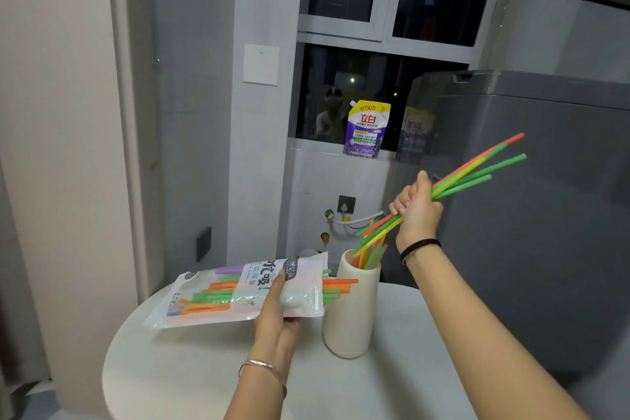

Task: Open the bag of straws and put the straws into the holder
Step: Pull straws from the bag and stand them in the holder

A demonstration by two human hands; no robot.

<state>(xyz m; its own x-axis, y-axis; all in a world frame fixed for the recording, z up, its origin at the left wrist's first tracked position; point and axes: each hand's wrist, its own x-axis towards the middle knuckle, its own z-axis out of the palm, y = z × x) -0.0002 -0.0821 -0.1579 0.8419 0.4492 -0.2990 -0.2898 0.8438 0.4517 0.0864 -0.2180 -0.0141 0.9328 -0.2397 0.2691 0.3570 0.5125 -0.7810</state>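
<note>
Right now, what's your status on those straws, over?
Left grip holds bag. Right grip holds straw bunch, tilted, low ends at holder mouth. More straws inside holder. Nothing in the way.

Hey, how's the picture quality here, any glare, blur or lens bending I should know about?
Head view: even indoor light, faint shadows on the table. Head view: the dark window mirrors the room, with small light spots. Head view: the wide lens bows the door frame at left. Head view: straws in the right hand look crisp, the print on the bag slightly soft.
</note>
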